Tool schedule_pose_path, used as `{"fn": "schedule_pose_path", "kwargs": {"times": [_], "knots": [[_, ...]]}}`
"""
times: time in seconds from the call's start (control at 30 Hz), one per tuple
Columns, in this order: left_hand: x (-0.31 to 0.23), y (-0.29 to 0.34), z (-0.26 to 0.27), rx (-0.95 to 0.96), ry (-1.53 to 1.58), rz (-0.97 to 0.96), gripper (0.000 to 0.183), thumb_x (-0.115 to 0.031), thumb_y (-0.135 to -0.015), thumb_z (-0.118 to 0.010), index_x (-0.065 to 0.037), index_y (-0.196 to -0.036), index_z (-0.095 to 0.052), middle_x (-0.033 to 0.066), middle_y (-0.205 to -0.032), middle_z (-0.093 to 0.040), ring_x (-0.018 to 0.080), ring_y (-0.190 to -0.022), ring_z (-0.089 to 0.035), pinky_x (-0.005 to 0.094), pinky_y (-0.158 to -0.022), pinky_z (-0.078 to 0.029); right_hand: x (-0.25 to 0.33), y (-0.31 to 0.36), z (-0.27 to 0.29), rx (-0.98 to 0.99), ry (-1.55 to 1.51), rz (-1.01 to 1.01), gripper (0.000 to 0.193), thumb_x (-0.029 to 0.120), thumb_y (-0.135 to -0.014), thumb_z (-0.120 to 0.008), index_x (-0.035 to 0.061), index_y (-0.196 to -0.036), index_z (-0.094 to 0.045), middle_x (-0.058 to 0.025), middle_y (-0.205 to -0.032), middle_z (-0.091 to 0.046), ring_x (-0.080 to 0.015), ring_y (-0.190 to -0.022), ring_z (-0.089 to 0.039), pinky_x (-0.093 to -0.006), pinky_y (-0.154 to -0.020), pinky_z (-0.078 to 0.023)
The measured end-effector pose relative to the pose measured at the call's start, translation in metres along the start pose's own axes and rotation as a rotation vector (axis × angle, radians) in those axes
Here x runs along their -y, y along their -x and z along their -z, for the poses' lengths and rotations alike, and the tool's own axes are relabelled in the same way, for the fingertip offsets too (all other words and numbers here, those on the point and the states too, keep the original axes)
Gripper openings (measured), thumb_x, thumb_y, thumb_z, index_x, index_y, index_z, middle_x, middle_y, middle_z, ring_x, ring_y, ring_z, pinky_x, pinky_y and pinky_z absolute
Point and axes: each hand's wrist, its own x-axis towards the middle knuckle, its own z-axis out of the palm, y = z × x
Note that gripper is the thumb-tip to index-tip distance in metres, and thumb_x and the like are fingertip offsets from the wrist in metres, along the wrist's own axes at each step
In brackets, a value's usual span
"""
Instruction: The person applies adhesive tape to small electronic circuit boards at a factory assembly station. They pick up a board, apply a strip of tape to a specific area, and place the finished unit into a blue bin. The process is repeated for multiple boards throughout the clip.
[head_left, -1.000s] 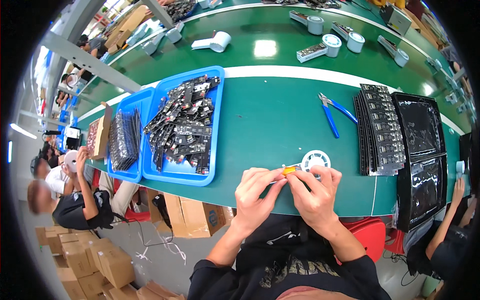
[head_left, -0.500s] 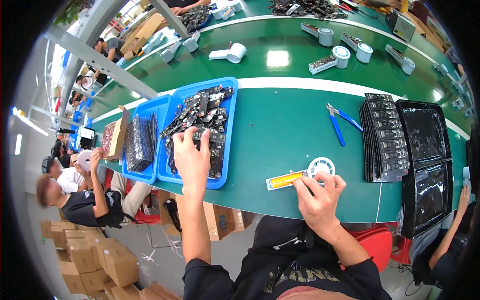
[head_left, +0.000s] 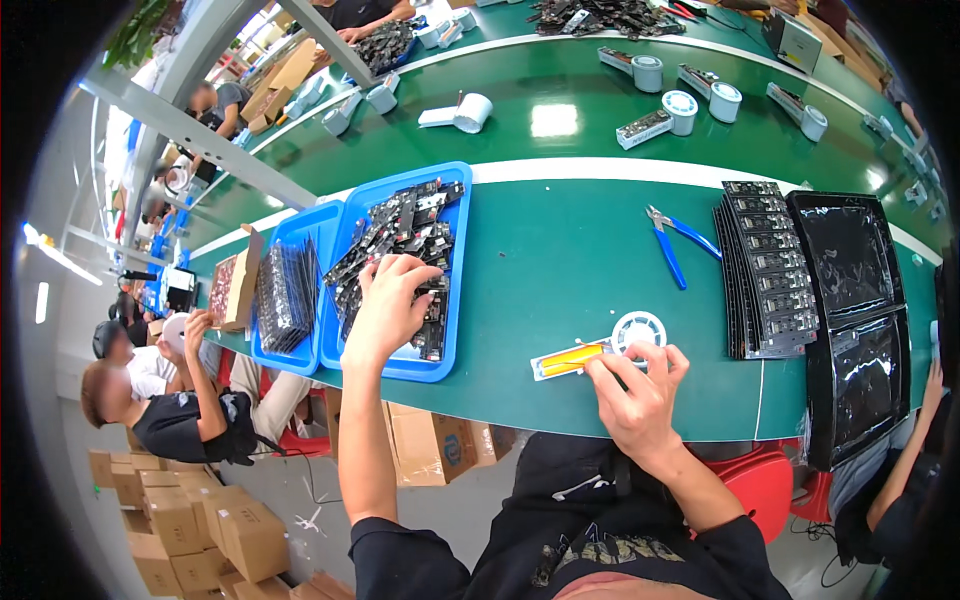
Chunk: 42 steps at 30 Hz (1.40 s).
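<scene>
My left hand [head_left: 388, 305] is over the blue tray [head_left: 457, 250] of small black circuit boards [head_left: 405, 225]. Its fingers are bent and spread at the boards, with a gap between thumb and forefinger and nothing visibly held. My right hand [head_left: 640, 400] grips a white plastic housing [head_left: 640, 325] lying on the green table near its front edge. The housing has a round, ringed end and a narrow arm, in which a yellow cylindrical battery [head_left: 573, 356] lies. My right thumb and fingertips press where the arm meets the round end.
Blue-handled cutters [head_left: 668, 250] lie beyond the housing. Stacked circuit-board panels [head_left: 765, 270] and a black tray [head_left: 850, 300] stand to the right. Left are a second blue tray [head_left: 322, 225] of bagged boards and an open carton [head_left: 238, 285]. Similar white housings [head_left: 470, 112] sit across the far strip.
My left hand has turned, its fingers swinging from pointing away to pointing right over the boards. My right hand keeps its hold on the housing. The view has shifted slightly.
</scene>
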Motion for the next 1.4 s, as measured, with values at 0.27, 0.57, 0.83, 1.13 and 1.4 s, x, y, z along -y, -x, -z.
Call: {"fn": "schedule_pose_path", "kwargs": {"times": [0.27,0.57,0.83,1.13,1.4], "knots": [[0.004,-0.004,-0.002,-0.205,0.060,-0.027,0.018,-0.008,-0.090,-0.074,-0.007,-0.108,-0.074,0.0092,-0.109,-0.070,0.0305,-0.112,-0.064,0.0462,-0.112,-0.037,-0.005,-0.002,0.002,-0.002,-0.038,0.027,0.023,0.008,-0.075,-0.075,0.0140,-0.096,-0.077,0.0056,-0.103,-0.071,-0.0196,-0.099,-0.058,-0.0468,-0.096,-0.034],[-0.041,0.014,0.016,-0.400,0.745,0.233,0.027,-0.005,-0.102,-0.069,0.004,-0.127,-0.071,0.0013,-0.089,-0.068,0.0095,-0.082,-0.068,0.0252,-0.073,-0.054,-0.002,-0.001,0.003,-0.044,0.010,-0.005,0.026,0.010,-0.073,-0.076,0.0156,-0.098,-0.078,0.0096,-0.102,-0.070,-0.0172,-0.098,-0.056,-0.0454,-0.094,-0.032],[-0.127,0.048,-0.026,-0.120,1.115,0.243,0.028,0.006,-0.102,-0.059,0.007,-0.129,-0.066,0.0092,-0.113,-0.056,0.0106,-0.081,-0.066,0.0256,-0.060,-0.064,0.011,-0.001,0.007,-0.042,0.013,-0.091,0.028,0.007,-0.070,-0.080,0.0140,-0.098,-0.080,0.0087,-0.100,-0.073,-0.0167,-0.089,-0.054,-0.0400,-0.090,-0.032],[-0.159,0.069,-0.062,-0.268,0.828,0.148,0.039,0.010,-0.089,-0.071,-0.001,-0.126,-0.074,0.0121,-0.108,-0.067,0.0167,-0.088,-0.068,0.0244,-0.056,-0.058,0.015,0.015,0.000,0.024,-0.183,-0.136,0.029,0.005,-0.079,-0.072,-0.0007,-0.107,-0.076,-0.0092,-0.114,-0.074,-0.0144,-0.064,-0.066,-0.0285,-0.053,-0.055],[-0.166,0.064,-0.066,-0.305,0.810,0.057,0.036,0.009,-0.092,-0.071,-0.001,-0.126,-0.074,0.0145,-0.115,-0.070,0.0154,-0.094,-0.070,0.0231,-0.063,-0.062,0.022,0.008,-0.003,0.035,-0.301,-0.286,0.034,0.000,-0.078,-0.072,0.0016,-0.112,-0.074,-0.0085,-0.110,-0.071,-0.0193,-0.067,-0.073,-0.0321,-0.055,-0.058]]}}
